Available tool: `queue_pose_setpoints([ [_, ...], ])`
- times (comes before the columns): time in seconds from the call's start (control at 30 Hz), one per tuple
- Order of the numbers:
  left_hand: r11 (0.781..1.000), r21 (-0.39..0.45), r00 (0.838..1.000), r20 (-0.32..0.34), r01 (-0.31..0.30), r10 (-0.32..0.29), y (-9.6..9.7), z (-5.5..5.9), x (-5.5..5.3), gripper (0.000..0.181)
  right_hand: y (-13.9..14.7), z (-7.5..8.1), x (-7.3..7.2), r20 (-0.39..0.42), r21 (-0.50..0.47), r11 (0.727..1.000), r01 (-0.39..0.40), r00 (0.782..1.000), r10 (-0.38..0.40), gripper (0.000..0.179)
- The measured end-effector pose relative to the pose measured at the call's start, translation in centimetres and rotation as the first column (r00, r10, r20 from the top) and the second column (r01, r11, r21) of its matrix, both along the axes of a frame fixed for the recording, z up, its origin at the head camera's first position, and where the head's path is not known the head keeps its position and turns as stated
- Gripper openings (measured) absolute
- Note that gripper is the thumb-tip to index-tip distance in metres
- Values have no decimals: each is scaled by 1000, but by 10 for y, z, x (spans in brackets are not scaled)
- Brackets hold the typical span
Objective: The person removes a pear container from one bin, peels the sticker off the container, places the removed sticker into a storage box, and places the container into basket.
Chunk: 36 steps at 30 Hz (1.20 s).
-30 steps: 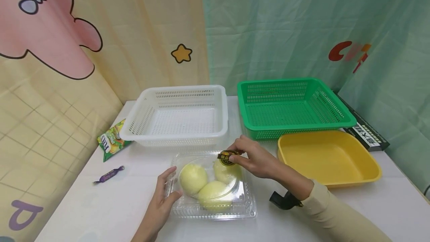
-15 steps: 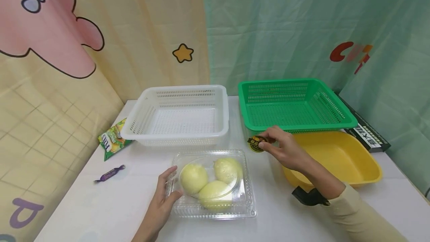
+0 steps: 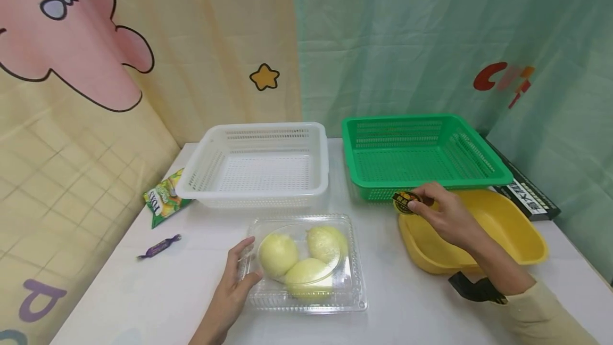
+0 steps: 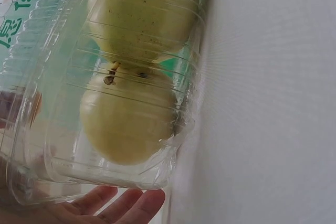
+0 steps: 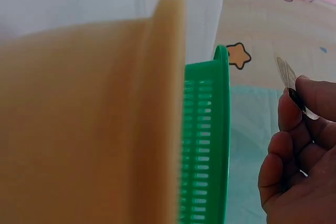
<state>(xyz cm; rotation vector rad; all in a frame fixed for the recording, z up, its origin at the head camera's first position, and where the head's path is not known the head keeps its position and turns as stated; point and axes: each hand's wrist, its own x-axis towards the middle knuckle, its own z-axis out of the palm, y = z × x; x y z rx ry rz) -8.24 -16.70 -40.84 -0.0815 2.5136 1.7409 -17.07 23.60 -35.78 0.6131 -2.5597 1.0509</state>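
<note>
A clear plastic clamshell box [image 3: 355,265] lies closed on the white table, with round pale yellow-green fruits [image 3: 278,255] inside. In the left wrist view a stemmed fruit [image 4: 128,116] shows through the ribbed wall. My left hand [image 3: 233,282] holds the box's left side, thumb over the lid edge and fingers along the side. Between thumb and forefinger, my right hand [image 3: 447,218] pinches a round black-and-gold sticker [image 3: 403,203] above the near-left rim of the yellow basin [image 3: 421,260]. The right wrist view shows this sticker [image 5: 286,74] edge-on, the other fingers curled beneath.
A white basket [image 3: 254,196] and a green basket [image 3: 428,181] stand along the back. At the left lie a green snack packet [image 3: 165,198] and a purple-wrapped candy [image 3: 159,247]. Behind the basin at the right sits a black box [image 3: 531,201].
My right hand has carried the sticker from over the box's lid rightward to the basin's edge. The left hand stays on the box.
</note>
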Motion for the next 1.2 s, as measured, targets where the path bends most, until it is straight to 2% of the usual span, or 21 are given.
queue_pose_setpoints([
  [0.27,1000,-4,1000,11,2,-2,0,0,0,61,27,-8,4,39,21,994,107,993,-108,13],
  [0.53,1000,-2,1000,-14,9,-9,0,-1,0,62,50,-14,5,63,66,977,205,976,-209,22],
  [0.83,1000,-1,1000,4,8,-8,0,1,1,61,73,-21,3,100,105,962,252,960,-262,26],
  [1.2,1000,-18,1000,-10,13,-13,0,1,0,61,90,-29,0,210,186,944,274,927,-311,35],
])
